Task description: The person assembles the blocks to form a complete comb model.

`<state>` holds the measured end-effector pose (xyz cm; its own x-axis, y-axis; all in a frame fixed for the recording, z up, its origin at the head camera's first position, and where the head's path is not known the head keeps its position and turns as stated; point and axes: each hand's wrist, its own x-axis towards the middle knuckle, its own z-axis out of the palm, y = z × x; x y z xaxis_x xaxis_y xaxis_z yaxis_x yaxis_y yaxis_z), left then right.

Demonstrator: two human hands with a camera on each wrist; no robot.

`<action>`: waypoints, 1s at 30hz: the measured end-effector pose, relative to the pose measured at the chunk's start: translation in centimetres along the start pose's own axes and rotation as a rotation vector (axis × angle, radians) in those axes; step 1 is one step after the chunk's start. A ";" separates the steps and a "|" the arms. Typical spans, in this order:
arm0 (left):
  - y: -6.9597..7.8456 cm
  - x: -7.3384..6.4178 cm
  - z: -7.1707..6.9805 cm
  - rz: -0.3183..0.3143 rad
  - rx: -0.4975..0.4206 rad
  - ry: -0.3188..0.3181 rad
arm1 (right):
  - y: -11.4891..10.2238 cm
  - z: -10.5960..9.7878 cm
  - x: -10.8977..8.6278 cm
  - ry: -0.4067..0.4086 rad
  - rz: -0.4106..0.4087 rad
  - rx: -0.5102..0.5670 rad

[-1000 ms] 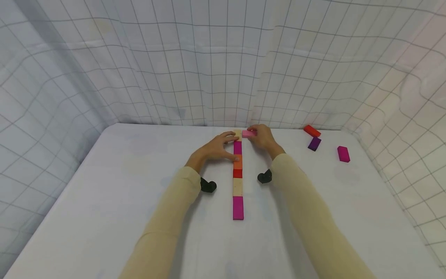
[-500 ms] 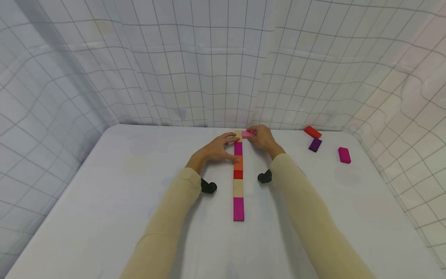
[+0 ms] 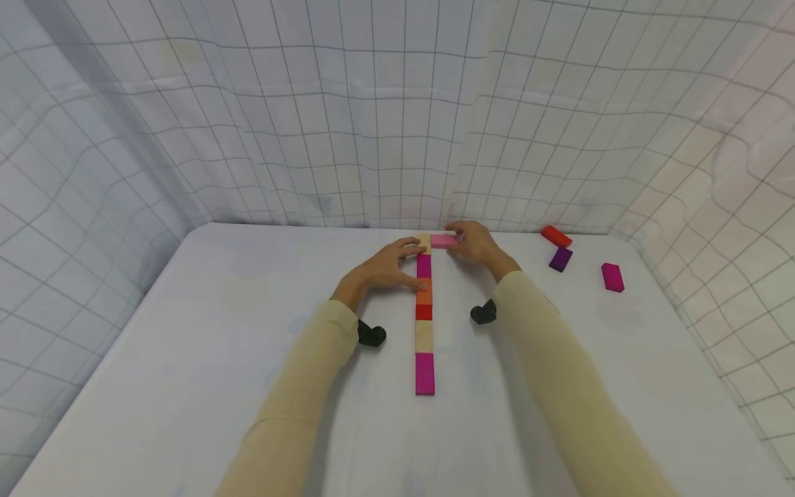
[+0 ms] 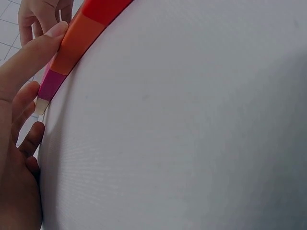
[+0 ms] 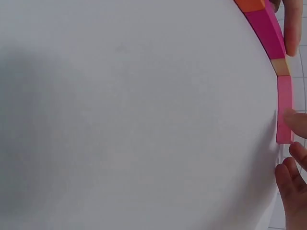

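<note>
Altogether, one column of six blocks (image 3: 424,313) runs near to far; one pink block (image 3: 444,241) touches its far end, at right. Left hand (image 3: 381,268), grip spread, touches the column; right hand (image 3: 477,245) touches the pink block, whether pinching I cannot tell. Three loose blocks (image 3: 560,259) lie farther right: red, purple, magenta. A gridded curtain (image 3: 373,124) borders the table's (image 3: 186,345) far edge.

A row of blocks (image 3: 424,336) is running front to back on the table (image 3: 186,359); a crosswise block (image 3: 442,241) is extending rightward from its far end. Three loose blocks (image 3: 560,259) are lying farther right, before the curtain (image 3: 410,138).
</note>
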<state>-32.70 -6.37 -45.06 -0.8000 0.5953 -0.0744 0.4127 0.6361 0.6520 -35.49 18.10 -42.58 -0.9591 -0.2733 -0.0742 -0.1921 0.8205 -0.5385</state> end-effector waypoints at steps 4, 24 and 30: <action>-0.1 0.0 0.0 0.011 0.000 0.000 | 0.4 -1.1 -0.4 -0.045 -0.008 0.029; -0.2 -0.1 0.1 0.015 0.002 0.007 | 5.8 -9.1 -5.6 -0.080 0.004 0.026; -0.1 0.1 0.2 0.001 0.000 0.008 | 7.4 -11.4 -7.4 -0.070 0.027 0.003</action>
<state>-32.68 -6.27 -45.29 -0.8031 0.5919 -0.0682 0.4133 0.6358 0.6519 -32.18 31.89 -36.49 -0.9470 -0.2854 -0.1477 -0.1651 0.8265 -0.5382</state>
